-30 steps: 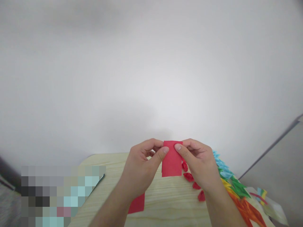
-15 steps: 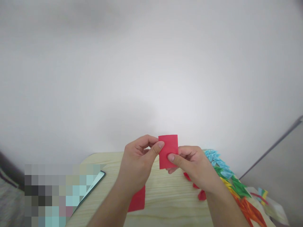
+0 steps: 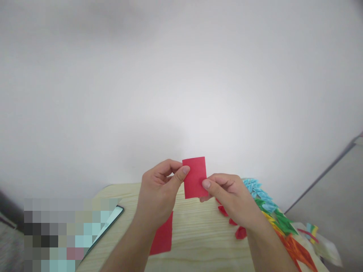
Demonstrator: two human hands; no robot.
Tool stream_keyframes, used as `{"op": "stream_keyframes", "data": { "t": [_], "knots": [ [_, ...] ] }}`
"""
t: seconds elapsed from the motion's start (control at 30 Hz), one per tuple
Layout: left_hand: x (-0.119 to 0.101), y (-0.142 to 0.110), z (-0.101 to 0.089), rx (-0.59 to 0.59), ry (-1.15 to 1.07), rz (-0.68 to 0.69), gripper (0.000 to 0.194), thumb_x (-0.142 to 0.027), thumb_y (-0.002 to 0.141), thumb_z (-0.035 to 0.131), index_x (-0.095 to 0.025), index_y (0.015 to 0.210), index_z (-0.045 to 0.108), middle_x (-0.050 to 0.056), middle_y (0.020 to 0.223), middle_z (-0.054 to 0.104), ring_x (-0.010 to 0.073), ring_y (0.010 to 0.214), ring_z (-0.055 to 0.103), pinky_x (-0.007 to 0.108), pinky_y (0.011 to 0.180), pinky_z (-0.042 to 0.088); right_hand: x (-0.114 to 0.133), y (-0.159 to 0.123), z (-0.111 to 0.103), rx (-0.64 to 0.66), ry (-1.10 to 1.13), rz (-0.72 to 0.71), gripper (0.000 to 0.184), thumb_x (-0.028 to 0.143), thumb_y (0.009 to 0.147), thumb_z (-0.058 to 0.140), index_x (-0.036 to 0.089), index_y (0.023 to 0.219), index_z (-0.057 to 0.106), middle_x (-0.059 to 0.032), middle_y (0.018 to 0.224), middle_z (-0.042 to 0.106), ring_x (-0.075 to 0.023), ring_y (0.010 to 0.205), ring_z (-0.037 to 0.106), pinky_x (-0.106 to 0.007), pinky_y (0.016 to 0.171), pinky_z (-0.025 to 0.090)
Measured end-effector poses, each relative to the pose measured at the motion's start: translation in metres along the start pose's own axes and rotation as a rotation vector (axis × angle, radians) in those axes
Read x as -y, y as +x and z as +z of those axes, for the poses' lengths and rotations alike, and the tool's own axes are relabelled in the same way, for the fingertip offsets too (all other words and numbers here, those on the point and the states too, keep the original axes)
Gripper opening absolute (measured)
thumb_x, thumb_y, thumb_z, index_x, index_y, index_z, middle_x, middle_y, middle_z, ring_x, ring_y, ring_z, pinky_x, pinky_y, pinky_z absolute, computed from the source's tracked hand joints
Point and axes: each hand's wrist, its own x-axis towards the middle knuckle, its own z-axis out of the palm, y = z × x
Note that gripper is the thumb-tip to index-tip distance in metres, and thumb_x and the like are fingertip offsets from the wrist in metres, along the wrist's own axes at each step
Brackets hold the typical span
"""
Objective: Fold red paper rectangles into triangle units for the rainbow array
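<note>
A small red paper rectangle (image 3: 195,179) is held up above the table between my two hands. My left hand (image 3: 161,190) pinches its upper left edge, thumb in front and fingers behind. At the lower right edge, my right hand (image 3: 227,196) grips it between thumb and fingers. Another piece of red paper (image 3: 163,238) lies on the table, partly hidden by my left forearm. Several small folded red pieces (image 3: 241,232) rest just left of my right wrist.
Rows of folded paper pieces in light blue (image 3: 259,194), green (image 3: 284,222), yellow and orange (image 3: 297,249) line the right side of the wooden table (image 3: 210,249). A dark-edged device (image 3: 112,223) sits at the left, largely pixelated. A pale wall (image 3: 181,94) rises behind.
Both hands and the red paper have shifted slightly left and up. My right thumb has slid from the paper's front towards its right edge. The paper now tilts a little.
</note>
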Motion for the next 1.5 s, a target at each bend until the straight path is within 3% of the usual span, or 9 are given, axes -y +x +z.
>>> {"op": "stream_keyframes", "data": {
  "t": [0.2, 0.47, 0.67, 0.83, 1.03, 1.17, 1.27, 1.33, 1.5],
  "knots": [
    [0.003, 0.001, -0.001, -0.02, 0.009, 0.017, 0.022, -0.038, 0.087, 0.078, -0.018, 0.081, 0.072, -0.002, 0.067, 0.068, 0.0084, 0.058, 0.057, 0.017, 0.052, 0.046, 0.003, -0.003, -0.005, -0.012, -0.077, 0.03, 0.036, 0.047, 0.098, 0.065, 0.021, 0.076, 0.075, 0.0003, 0.071, 0.073, -0.0089, 0.059, 0.054, -0.021, 0.056, 0.039],
    [-0.001, -0.001, 0.001, 0.058, -0.075, -0.046, 0.02, -0.035, 0.084, 0.08, -0.018, 0.08, 0.073, -0.002, 0.067, 0.069, 0.0092, 0.059, 0.06, 0.018, 0.053, 0.048, 0.0, 0.002, -0.005, -0.039, 0.155, -0.031, 0.031, 0.047, 0.099, 0.064, 0.019, 0.089, 0.074, -0.0026, 0.079, 0.073, -0.016, 0.076, 0.066, -0.027, 0.073, 0.052],
    [-0.003, -0.005, 0.002, 0.116, -0.111, -0.078, 0.018, -0.034, 0.085, 0.079, -0.017, 0.081, 0.072, -0.001, 0.069, 0.069, 0.0103, 0.061, 0.06, 0.019, 0.056, 0.049, 0.0, 0.0, -0.002, -0.132, 0.124, -0.035, 0.028, 0.043, 0.096, 0.069, 0.019, 0.084, 0.073, -0.0016, 0.075, 0.072, -0.0147, 0.069, 0.064, -0.025, 0.067, 0.05],
    [0.001, -0.004, 0.002, 0.162, -0.115, -0.099, 0.02, -0.036, 0.086, 0.078, -0.017, 0.082, 0.072, 0.002, 0.073, 0.07, 0.0131, 0.066, 0.06, 0.023, 0.06, 0.05, 0.001, 0.002, 0.0, -0.114, 0.18, -0.018, 0.027, 0.043, 0.096, 0.067, 0.019, 0.089, 0.075, -0.0027, 0.08, 0.074, -0.0168, 0.074, 0.066, -0.028, 0.071, 0.052],
    [0.003, -0.004, 0.005, 0.234, -0.144, -0.113, 0.02, -0.036, 0.087, 0.078, -0.018, 0.082, 0.073, 0.001, 0.075, 0.068, 0.0129, 0.069, 0.058, 0.025, 0.064, 0.05, -0.002, 0.003, 0.0, -0.223, 0.162, -0.07, 0.026, 0.043, 0.093, 0.073, 0.018, 0.083, 0.077, -0.001, 0.073, 0.072, -0.0133, 0.065, 0.06, -0.024, 0.061, 0.047],
    [0.002, -0.004, 0.004, 0.202, -0.17, -0.124, 0.021, -0.036, 0.086, 0.078, -0.017, 0.081, 0.072, 0.001, 0.075, 0.07, 0.0132, 0.07, 0.06, 0.025, 0.065, 0.051, -0.005, 0.002, 0.0, -0.194, 0.193, -0.081, 0.022, 0.04, 0.095, 0.071, 0.02, 0.097, 0.08, -0.0027, 0.08, 0.076, -0.0163, 0.074, 0.068, -0.026, 0.069, 0.054],
    [0.004, 0.0, 0.0, 0.124, -0.185, -0.123, 0.022, -0.036, 0.086, 0.079, -0.017, 0.079, 0.071, 0.001, 0.073, 0.069, 0.0129, 0.068, 0.061, 0.025, 0.064, 0.05, -0.006, 0.002, 0.001, -0.183, 0.204, -0.142, 0.026, 0.035, 0.099, 0.065, 0.027, 0.122, 0.073, -0.0024, 0.089, 0.077, -0.0178, 0.079, 0.071, -0.031, 0.076, 0.058],
    [0.007, 0.003, -0.003, 0.085, -0.2, -0.125, 0.022, -0.036, 0.087, 0.078, -0.017, 0.08, 0.07, 0.001, 0.071, 0.068, 0.013, 0.067, 0.061, 0.025, 0.065, 0.049, -0.006, 0.001, -0.001, -0.194, 0.124, -0.226, 0.031, 0.028, 0.098, 0.065, 0.031, 0.129, 0.069, -0.0029, 0.098, 0.077, -0.0178, 0.082, 0.071, -0.033, 0.08, 0.058],
    [0.012, 0.006, -0.006, 0.08, -0.23, -0.139, 0.022, -0.036, 0.087, 0.077, -0.017, 0.081, 0.07, 0.001, 0.069, 0.066, 0.0126, 0.064, 0.058, 0.025, 0.063, 0.047, 0.001, 0.0, -0.006, -0.125, -0.186, -0.438, 0.022, 0.017, 0.093, 0.069, 0.03, 0.106, 0.08, -0.0059, 0.111, 0.073, -0.0209, 0.099, 0.07, -0.035, 0.088, 0.056]
  ]
}}
